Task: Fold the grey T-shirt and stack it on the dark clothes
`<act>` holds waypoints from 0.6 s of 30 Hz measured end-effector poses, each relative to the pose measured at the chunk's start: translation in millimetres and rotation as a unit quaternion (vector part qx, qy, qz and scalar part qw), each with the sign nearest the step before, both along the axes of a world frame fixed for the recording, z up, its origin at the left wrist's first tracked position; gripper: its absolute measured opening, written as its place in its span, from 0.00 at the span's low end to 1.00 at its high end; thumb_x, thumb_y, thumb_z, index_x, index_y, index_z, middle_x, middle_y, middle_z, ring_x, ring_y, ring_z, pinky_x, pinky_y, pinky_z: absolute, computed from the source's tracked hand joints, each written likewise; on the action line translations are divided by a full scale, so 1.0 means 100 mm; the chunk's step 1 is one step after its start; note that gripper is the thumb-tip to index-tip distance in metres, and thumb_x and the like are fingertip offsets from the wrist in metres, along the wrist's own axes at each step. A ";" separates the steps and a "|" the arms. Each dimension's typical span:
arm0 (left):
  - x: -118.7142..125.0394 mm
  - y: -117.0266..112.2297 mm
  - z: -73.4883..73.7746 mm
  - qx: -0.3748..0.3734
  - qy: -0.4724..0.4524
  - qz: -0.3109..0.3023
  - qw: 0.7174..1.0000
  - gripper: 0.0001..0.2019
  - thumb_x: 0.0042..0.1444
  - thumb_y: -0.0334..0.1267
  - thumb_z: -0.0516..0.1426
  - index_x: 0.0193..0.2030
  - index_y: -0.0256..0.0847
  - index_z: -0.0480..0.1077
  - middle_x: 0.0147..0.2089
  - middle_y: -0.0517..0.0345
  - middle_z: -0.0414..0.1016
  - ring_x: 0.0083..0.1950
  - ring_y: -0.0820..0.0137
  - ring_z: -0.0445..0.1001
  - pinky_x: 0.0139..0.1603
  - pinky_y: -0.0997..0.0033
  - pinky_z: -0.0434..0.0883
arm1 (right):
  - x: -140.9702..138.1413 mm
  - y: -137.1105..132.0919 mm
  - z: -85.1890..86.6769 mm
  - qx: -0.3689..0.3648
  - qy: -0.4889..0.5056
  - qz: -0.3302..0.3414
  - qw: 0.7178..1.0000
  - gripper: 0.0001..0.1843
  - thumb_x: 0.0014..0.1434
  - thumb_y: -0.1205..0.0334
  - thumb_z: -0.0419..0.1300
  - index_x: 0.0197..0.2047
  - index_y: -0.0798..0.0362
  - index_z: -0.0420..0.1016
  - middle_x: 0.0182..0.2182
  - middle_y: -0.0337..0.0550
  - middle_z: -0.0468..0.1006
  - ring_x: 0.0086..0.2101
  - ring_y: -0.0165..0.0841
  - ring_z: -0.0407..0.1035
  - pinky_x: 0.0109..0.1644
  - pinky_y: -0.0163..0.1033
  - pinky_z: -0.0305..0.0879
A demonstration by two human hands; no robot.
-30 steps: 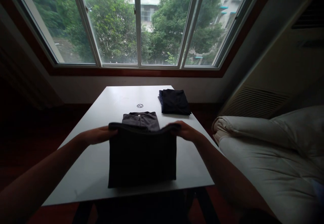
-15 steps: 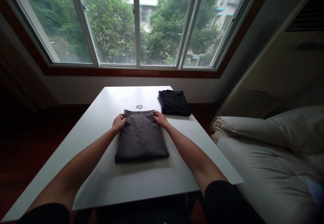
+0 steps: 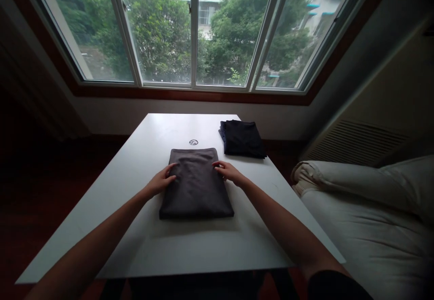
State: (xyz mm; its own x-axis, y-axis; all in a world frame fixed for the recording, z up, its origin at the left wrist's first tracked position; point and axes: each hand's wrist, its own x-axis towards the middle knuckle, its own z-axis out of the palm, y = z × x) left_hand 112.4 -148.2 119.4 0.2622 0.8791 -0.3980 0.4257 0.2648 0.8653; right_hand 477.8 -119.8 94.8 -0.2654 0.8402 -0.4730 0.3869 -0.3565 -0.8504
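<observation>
A dark grey folded garment [image 3: 196, 191] lies flat on the white table [image 3: 135, 241], its far edge straight and its near edge thick with layers. At its left side my left hand [image 3: 160, 183] is open, thumb and forefinger apart over the edge of the cloth. Across from it, my right hand [image 3: 231, 172] rests its fingertips at the right edge near the far corner, fingers loosely apart. Neither hand visibly grips the fabric. Some fingers are hidden under my hands.
A stack of dark folded clothes [image 3: 244, 139], black on top with navy beneath, sits at the table's far right edge. A round black logo [image 3: 193, 142] marks the tabletop beyond the garment. A pale sofa [image 3: 366, 218] stands to the right; a window [image 3: 220, 42] lies ahead.
Both hands have left the garment's far corners and slid nearer along its sides, their fingers loosening. The garment stays folded in place while the view has shifted slightly.
</observation>
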 end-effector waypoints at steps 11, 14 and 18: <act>-0.51 -0.39 0.64 -0.246 -0.044 -0.311 0.917 0.26 0.61 0.57 0.61 0.61 0.49 0.77 0.39 0.56 0.74 0.32 0.72 0.67 0.32 0.75 0.64 | 0.60 -0.97 0.45 -0.151 0.176 0.204 0.951 0.28 0.67 0.46 0.63 0.62 0.56 0.76 0.25 0.37 0.74 0.24 0.26 0.68 0.27 0.30 0.62; -0.56 -0.45 0.69 -0.242 -0.054 -0.357 0.900 0.20 0.62 0.55 0.60 0.51 0.45 0.83 0.32 0.57 0.70 0.31 0.72 0.65 0.33 0.73 0.65 | 0.66 -1.07 0.44 -0.149 0.195 0.209 0.947 0.28 0.67 0.47 0.64 0.62 0.57 0.76 0.26 0.39 0.77 0.25 0.26 0.68 0.29 0.30 0.62; -0.62 -0.48 0.75 -0.241 -0.045 -0.376 0.894 0.19 0.64 0.54 0.58 0.52 0.47 0.83 0.35 0.56 0.72 0.32 0.72 0.65 0.33 0.74 0.64 | 0.65 -1.15 0.47 -0.150 0.181 0.225 0.945 0.31 0.65 0.44 0.65 0.62 0.56 0.77 0.37 0.48 0.83 0.35 0.33 0.76 0.35 0.33 0.68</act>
State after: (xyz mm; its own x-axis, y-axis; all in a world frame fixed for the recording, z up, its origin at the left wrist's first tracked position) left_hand 50.7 -195.8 194.6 0.7563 0.1734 -0.6308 0.5748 0.2843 0.7673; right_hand 542.8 -235.3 142.1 -0.7547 0.4455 -0.4815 0.2598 -0.4711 -0.8430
